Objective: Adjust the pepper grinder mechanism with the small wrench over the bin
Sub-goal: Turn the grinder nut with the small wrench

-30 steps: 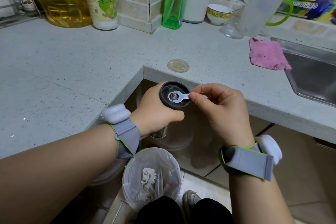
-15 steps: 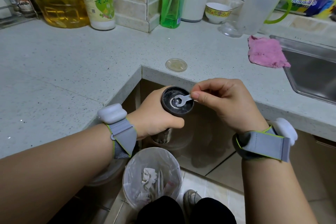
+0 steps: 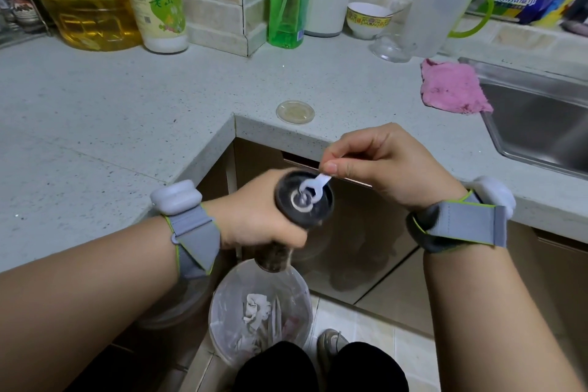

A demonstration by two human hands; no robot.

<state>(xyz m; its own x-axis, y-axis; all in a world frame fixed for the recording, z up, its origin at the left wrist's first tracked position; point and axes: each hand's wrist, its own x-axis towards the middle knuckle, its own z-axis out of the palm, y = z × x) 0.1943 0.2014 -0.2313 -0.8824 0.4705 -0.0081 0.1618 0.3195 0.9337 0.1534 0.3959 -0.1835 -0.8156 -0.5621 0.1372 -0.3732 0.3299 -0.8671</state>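
Note:
My left hand (image 3: pixel 254 213) grips the pepper grinder (image 3: pixel 299 216), a dark cylinder held upside down with its black round end facing up at me. My right hand (image 3: pixel 381 165) pinches the handle of a small white wrench (image 3: pixel 313 189), whose ring end sits on the nut in the middle of the grinder's mechanism. Both are held in the air off the counter's inner corner. Directly below stands the bin (image 3: pixel 222 321), lined with a clear bag and holding crumpled paper.
The speckled L-shaped counter (image 3: pixel 127 124) wraps around left and behind. On it lie a small round clear lid (image 3: pixel 295 112) and a pink cloth (image 3: pixel 451 87). A steel sink (image 3: pixel 541 117) is at right. Bottles, a bowl and a jug line the back wall.
The grinder has dropped lower and closer to me. The wrench handle has swung from pointing right to pointing up-right, with my right hand raised above it.

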